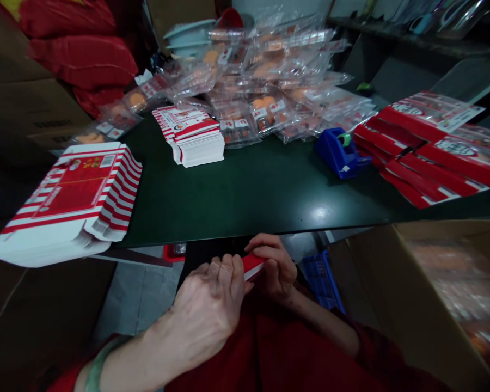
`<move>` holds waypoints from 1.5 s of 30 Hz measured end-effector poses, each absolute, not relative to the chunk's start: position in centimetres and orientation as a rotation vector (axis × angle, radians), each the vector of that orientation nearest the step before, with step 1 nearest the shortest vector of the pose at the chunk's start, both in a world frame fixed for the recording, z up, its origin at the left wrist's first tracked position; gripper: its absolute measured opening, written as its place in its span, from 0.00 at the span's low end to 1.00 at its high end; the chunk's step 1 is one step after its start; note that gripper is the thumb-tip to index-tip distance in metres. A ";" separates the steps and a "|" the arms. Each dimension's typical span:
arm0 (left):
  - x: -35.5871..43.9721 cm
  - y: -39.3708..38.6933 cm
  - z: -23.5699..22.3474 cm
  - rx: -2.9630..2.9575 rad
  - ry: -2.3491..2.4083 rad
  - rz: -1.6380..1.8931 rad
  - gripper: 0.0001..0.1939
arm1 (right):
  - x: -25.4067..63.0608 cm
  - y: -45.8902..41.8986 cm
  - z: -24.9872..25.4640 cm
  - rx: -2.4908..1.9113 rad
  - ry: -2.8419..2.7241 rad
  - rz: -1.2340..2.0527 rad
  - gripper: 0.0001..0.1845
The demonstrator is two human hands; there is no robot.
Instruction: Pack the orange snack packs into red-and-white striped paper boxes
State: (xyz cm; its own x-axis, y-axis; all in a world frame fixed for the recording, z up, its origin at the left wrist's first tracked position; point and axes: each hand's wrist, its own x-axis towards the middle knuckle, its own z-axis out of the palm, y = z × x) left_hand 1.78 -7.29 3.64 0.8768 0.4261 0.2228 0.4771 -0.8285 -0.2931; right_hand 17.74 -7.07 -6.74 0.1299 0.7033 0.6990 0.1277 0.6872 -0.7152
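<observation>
Close to my body, below the table's front edge, both hands grip a small red-and-white piece of folded card. My left hand is wrapped over its left end, the back of the hand facing up. At its right end, my right hand pinches it between bent fingers and thumb. Most of the card is covered by my fingers, so its full shape is hidden. A stack of flat striped cartons lies at the table's left edge. Behind my hands, a stack of smaller printed cards stands on the table.
Clear plastic packets with orange contents are heaped across the back of the green table. A blue tape dispenser stands at right, beside overlapping red packages. An open cardboard box is at lower right; a blue basket sits below the table.
</observation>
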 end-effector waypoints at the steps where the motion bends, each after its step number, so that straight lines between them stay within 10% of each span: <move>1: 1.8 -7.4 3.5 -2.675 -0.663 -0.253 0.14 | 17.9 -7.2 -6.8 -0.741 -1.413 0.479 0.15; 24: 1.6 -4.4 7.0 -2.974 -0.939 0.424 0.21 | 17.2 -5.9 -6.0 -0.717 -1.463 0.753 0.13; 37: -0.2 -5.8 0.3 -2.738 -1.851 -1.821 0.11 | 18.3 -5.2 -7.8 -0.866 -1.246 0.873 0.11; 45: 0.4 -5.7 -0.1 -2.808 -1.621 -2.084 0.05 | 18.2 -5.5 -8.1 -0.848 -1.259 0.849 0.11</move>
State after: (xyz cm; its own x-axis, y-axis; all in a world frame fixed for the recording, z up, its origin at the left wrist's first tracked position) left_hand 0.39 -5.73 -0.06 0.1756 0.8919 0.4168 0.1848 -0.4457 0.8759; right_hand 18.17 -5.47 -8.14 0.1097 0.8935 0.4355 -0.0691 0.4440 -0.8934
